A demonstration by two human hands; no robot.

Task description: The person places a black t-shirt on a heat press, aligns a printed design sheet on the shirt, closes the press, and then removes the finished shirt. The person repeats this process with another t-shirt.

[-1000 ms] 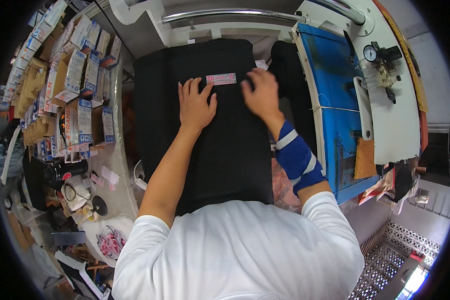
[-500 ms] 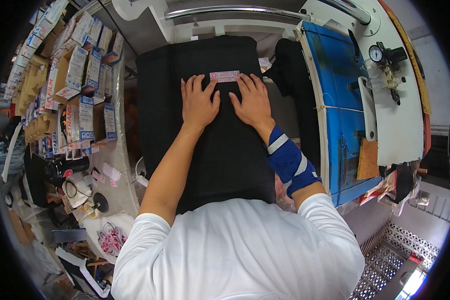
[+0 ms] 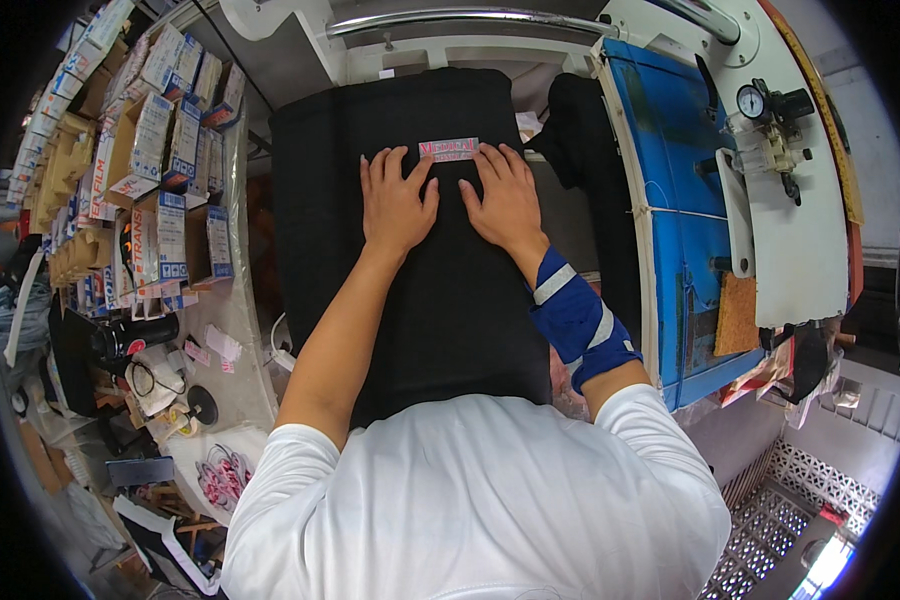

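Observation:
Black cloth (image 3: 440, 310), which looks like a garment, is spread over a flat bed in front of me. Near its far end lies a small rectangular label (image 3: 448, 149) with pink lettering and pale edges. My left hand (image 3: 398, 205) rests flat on the cloth, fingers apart, its forefinger at the label's left end. On the other side my right hand (image 3: 506, 200) also lies flat and spread, fingertips against the label's right end. A blue sleeve with pale bands wraps my right forearm.
A blue padded panel (image 3: 670, 270) and an air gauge (image 3: 752, 101) stand at the right. Dark cloth (image 3: 575, 130) hangs beside the bed. Beyond the bed runs a metal bar (image 3: 470, 16). Stacked cartons (image 3: 155, 140) and a black bottle (image 3: 148, 334) are at the left.
Both hands stay at the label's ends, almost still. The whole view has shifted very slightly, and the label's lettering shows a little more clearly.

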